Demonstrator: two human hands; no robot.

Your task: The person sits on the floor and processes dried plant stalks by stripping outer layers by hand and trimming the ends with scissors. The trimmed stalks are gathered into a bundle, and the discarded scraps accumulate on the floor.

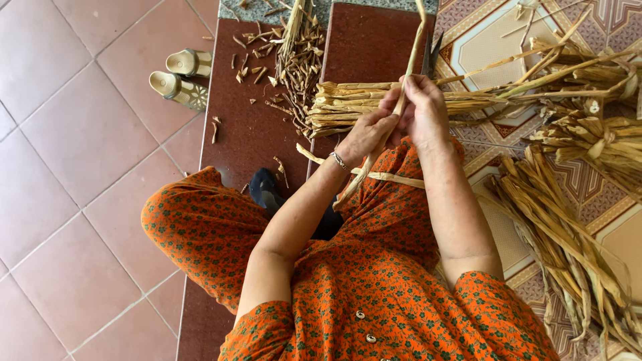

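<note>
While both hands pinch one dried plant stalk point(406, 73) at upper centre, left hand point(366, 134) and right hand point(422, 110) closed on it, a trimmed bundle point(354, 103) lies behind; many loose stalks point(568, 247) at right look unworked.

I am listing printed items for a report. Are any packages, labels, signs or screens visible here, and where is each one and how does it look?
None are in view: no package, label, sign or screen.
Only plain things show: the dried stalk held in both hands, the left hand and the right hand, a bundle of stalks and a pair of beige sandals on the tiles.
</note>
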